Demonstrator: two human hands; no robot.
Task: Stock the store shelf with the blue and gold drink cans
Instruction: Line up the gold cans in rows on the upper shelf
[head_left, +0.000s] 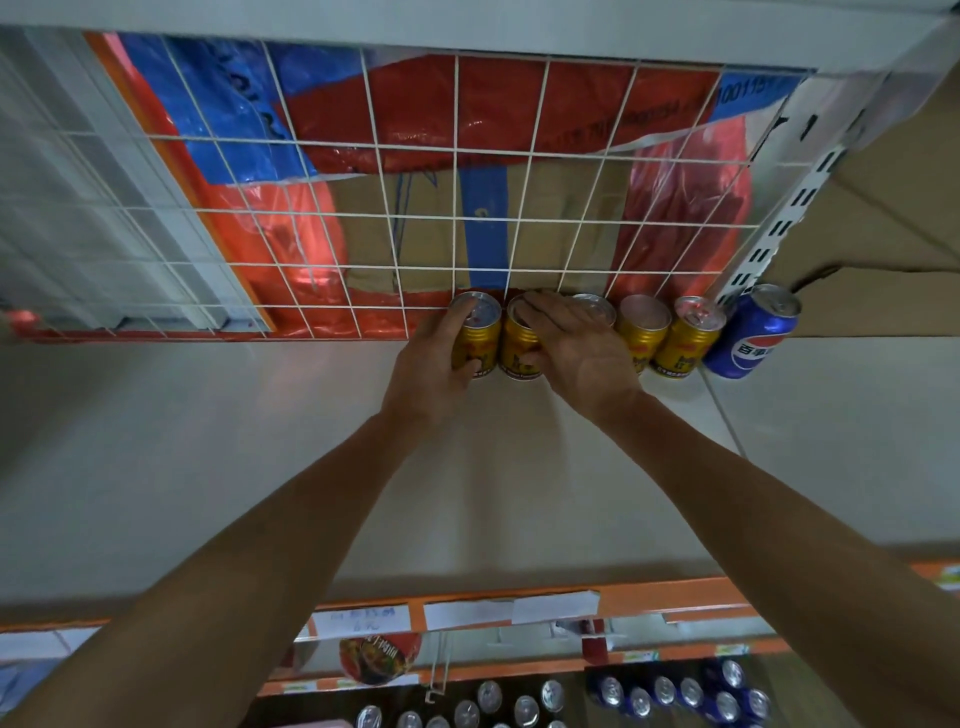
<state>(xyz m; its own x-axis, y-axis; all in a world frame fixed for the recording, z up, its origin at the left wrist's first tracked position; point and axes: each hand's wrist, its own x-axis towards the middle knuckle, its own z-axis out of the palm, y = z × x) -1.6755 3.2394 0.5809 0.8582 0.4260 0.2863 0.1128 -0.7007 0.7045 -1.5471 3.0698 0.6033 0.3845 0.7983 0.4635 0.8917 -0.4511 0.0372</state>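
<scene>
Several gold cans stand in a row against the wire grid at the back of the pale shelf (208, 441). My left hand (431, 369) is wrapped around the leftmost gold can (480, 332). My right hand (576, 348) grips the second gold can (519, 348) and covers most of a third one behind it. Two more gold cans (644, 327) (688, 338) stand to the right. At the row's right end a blue can (750, 332) leans tilted by the shelf upright.
A white wire grid (363, 218) backs the shelf, with red and blue bags and a cardboard box behind it. A slotted white upright (779, 218) stands at the right. Below the orange shelf edge (519, 608), lower shelves hold several silver-topped and blue cans (675, 691).
</scene>
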